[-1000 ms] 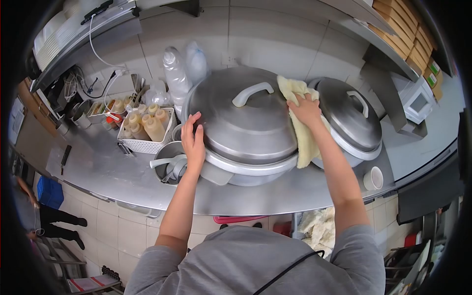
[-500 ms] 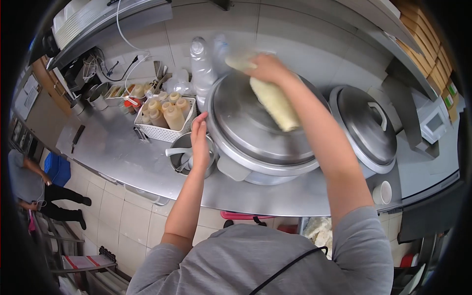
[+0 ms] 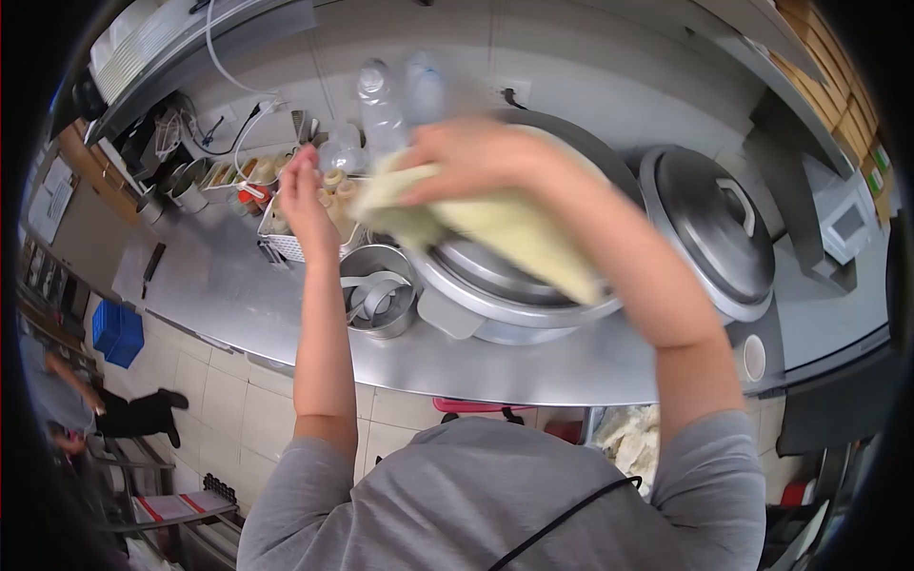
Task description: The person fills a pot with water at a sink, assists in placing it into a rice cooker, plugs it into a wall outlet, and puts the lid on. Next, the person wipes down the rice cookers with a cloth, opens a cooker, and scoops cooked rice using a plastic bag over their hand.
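Note:
My right hand grips a pale yellow cloth, blurred by motion, above the left part of a large round metal lid. That lid covers a wide silver pot. Raised over the white basket of squeeze bottles, my left hand holds nothing, its fingers upright and partly spread. Just below it on the steel counter stands a metal pot with ladles inside.
A second lidded pot is at the right, near a white cup. Clear plastic bottles stand by the wall. Another person is at the far left, close to a blue crate.
My right hand has swept the cloth leftward across the large lid. My left hand has left the lid's side and risen to the left. The view has shifted somewhat.

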